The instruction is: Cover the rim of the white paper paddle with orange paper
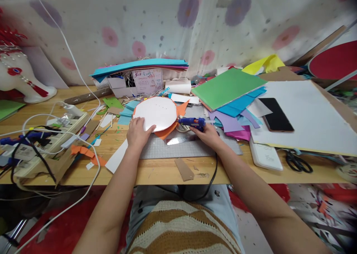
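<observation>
My left hand [137, 134] rests on the near left edge of a white round card [157, 112], fingers curled onto it. Orange paper [167, 130] sticks out from under the card at its near and right sides. My right hand [208, 133] is closed round a blue glue gun [192, 122], whose nozzle points left at the card's right edge. Its black cord [213, 172] runs off the table's front edge. Both hands work over a grey cutting mat [173, 148], on which a metal ruler [181, 140] lies.
A power strip [55, 133] with tangled cables sits at the left. Stacked coloured sheets [228, 88], a black phone [276, 114] on a white board [309, 116], scissors [298, 161] and a white box [264, 155] lie to the right. Paper scraps litter the wooden table [156, 172].
</observation>
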`<state>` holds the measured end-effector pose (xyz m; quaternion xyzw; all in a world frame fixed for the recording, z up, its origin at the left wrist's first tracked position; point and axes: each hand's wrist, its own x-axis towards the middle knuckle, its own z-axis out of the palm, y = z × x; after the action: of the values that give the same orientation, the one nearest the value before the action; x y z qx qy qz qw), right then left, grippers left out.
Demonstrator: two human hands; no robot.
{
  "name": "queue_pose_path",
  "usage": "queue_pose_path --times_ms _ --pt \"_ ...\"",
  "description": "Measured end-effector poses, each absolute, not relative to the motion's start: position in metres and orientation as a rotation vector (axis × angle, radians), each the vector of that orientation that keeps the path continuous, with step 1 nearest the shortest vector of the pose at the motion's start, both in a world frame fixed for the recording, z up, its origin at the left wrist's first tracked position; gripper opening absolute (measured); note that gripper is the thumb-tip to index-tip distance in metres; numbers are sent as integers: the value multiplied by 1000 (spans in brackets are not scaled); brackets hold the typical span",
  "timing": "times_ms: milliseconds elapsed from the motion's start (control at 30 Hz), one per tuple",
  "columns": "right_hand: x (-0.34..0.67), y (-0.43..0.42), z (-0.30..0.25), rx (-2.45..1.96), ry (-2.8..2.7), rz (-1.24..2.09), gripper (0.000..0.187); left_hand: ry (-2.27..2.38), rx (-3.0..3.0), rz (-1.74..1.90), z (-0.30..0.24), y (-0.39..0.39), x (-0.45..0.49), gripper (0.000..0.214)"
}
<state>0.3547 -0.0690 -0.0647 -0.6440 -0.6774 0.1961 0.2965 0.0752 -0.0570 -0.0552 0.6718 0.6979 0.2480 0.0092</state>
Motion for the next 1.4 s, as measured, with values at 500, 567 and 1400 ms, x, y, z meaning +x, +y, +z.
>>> queue_pose_path --times_ms 500,567,1400 --pt "352 -74 -60 -1637 -1920 556 41 2162 2185 775 -58 -54 72 51" --pt "351 -74 -60 -1646 -1956 531 43 2172 2195 777 -58 -54 72 49" --pt "331 -80 -55 -1577 -2144 471 40 2184 2192 774 -58 -54 73 48"
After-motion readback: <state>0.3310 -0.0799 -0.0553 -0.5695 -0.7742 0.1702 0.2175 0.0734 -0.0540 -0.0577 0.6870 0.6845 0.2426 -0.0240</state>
